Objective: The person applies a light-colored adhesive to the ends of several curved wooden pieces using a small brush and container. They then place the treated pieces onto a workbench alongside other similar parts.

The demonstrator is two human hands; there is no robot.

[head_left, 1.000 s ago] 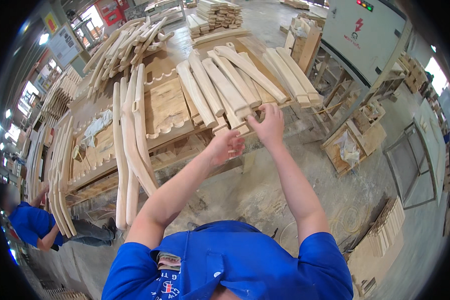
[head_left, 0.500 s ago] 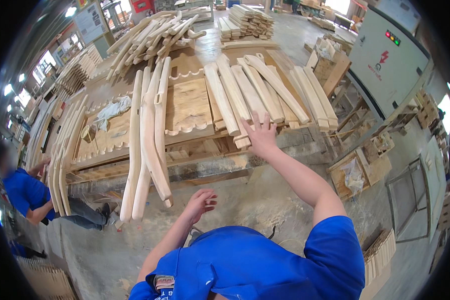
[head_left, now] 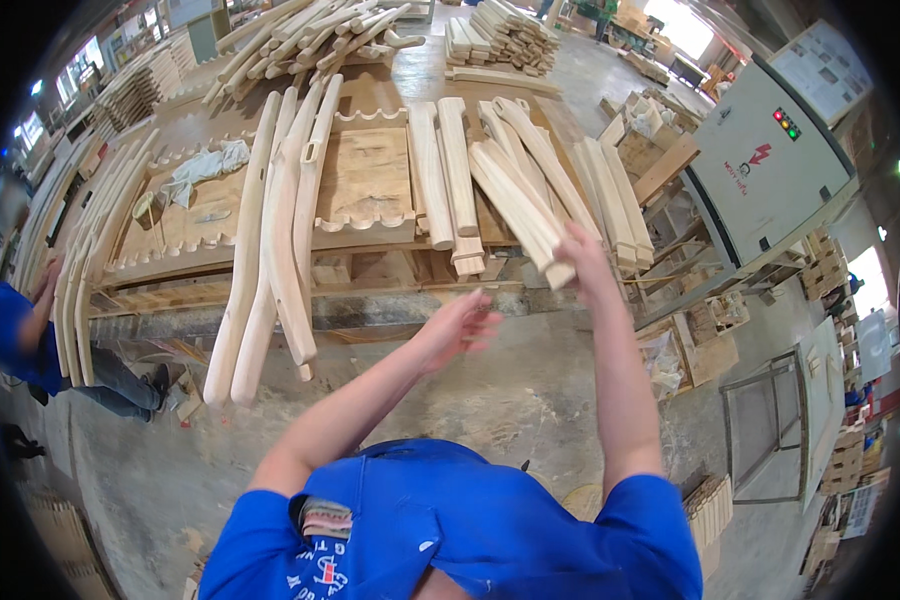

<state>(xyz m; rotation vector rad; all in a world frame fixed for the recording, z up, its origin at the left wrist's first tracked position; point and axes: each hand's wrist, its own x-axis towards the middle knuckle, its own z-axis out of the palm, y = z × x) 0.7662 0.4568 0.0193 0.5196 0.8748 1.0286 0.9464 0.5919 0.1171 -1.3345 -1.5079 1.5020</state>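
Note:
My right hand (head_left: 584, 262) is closed at the near end of a pale, flat wooden bar (head_left: 515, 205), which lies slanted across other pieces on the bench. Just left of it two wooden bars lie side by side, the nearer one a straight bar (head_left: 457, 165), with a shorter tenoned piece (head_left: 468, 255) showing under them. My left hand (head_left: 460, 328) hovers in front of the bench edge, slightly blurred, fingers loosely apart and holding nothing. Further left, several long curved wooden legs (head_left: 245, 250) overhang the bench front.
A scalloped wooden rack (head_left: 362, 222) lies on the bench, with a white cloth (head_left: 205, 172) to its left. Heaped curved pieces (head_left: 310, 45) and stacked boards (head_left: 502, 40) stand behind. A grey electrical cabinet (head_left: 770, 160) is at right. A person in blue (head_left: 20, 335) handles curved pieces at far left.
My right hand has moved right and gripped the bar, whose near end has swung rightward, away from its neighbours. My left hand has risen toward the bench. The view has shifted.

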